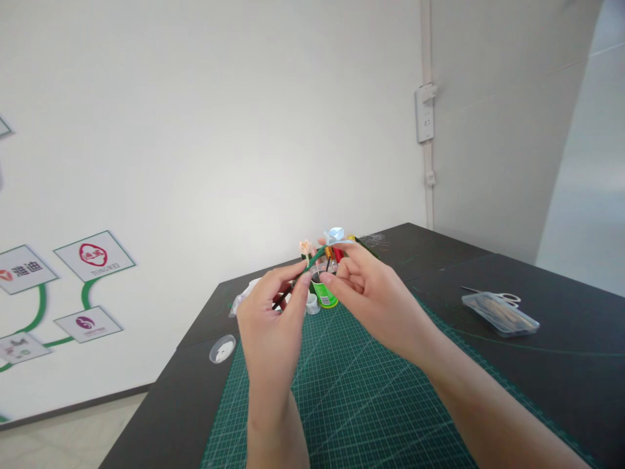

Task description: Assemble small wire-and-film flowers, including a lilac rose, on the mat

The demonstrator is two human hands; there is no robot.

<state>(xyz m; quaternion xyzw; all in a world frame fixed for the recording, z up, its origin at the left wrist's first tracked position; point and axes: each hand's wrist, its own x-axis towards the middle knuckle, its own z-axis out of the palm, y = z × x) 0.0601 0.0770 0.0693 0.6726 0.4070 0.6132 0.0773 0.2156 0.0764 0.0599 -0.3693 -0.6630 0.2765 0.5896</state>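
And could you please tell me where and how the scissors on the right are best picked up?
I'd take the scissors by their white finger loops, coming from above and the right: the loops lie at the right end, the thin blade end points left, and the clear plastic box crowds the near side.

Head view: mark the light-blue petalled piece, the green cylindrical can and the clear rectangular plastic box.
Light-blue petalled piece (pixel 334 234): head view, on its petals.
Green cylindrical can (pixel 329 293): head view, on its outer wall.
Clear rectangular plastic box (pixel 520 331): head view, on its near wall.
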